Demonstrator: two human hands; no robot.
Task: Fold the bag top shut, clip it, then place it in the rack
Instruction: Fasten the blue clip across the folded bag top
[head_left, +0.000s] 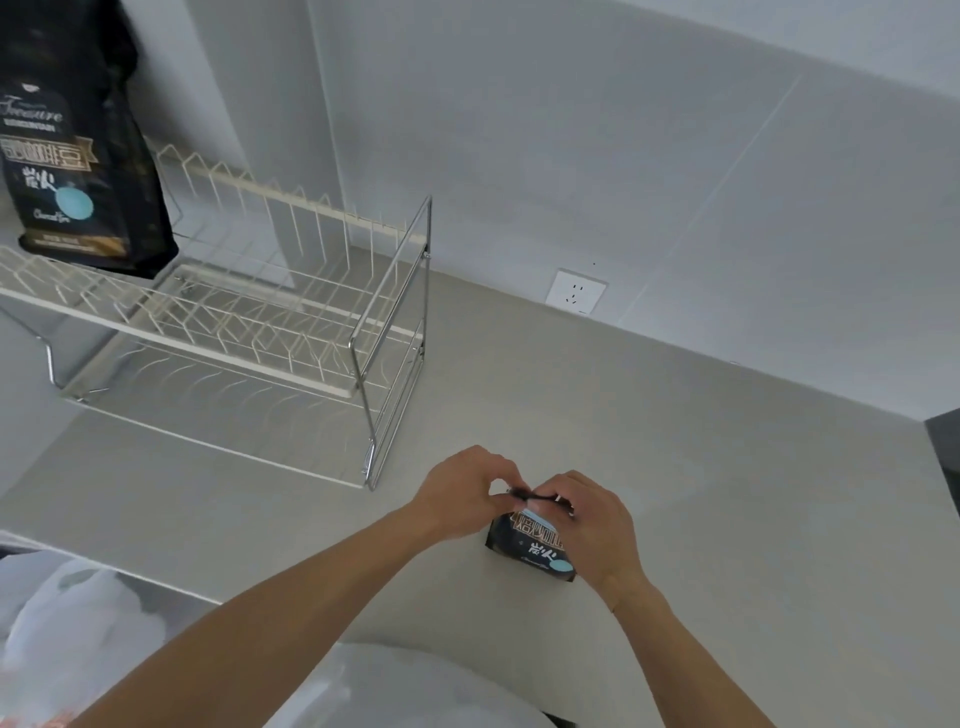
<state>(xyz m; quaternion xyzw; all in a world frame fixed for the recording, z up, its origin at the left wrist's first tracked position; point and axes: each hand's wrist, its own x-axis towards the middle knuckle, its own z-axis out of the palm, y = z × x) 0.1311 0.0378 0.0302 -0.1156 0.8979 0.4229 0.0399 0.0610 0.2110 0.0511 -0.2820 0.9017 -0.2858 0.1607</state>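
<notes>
Nearest, at six o'clock, two bare forearms reach forward over a grey counter (623, 415). The left hand (460, 496) and right hand (592, 525) both pinch the folded top of a small black bag (537, 548) standing on the counter, with a thin dark clip (530, 496) between the fingertips. The fold looks done; clipping seems underway. Farther off, at ten o'clock, the white wire rack (234, 312) already holds another black bag (78, 156). Placing this one remains.
</notes>
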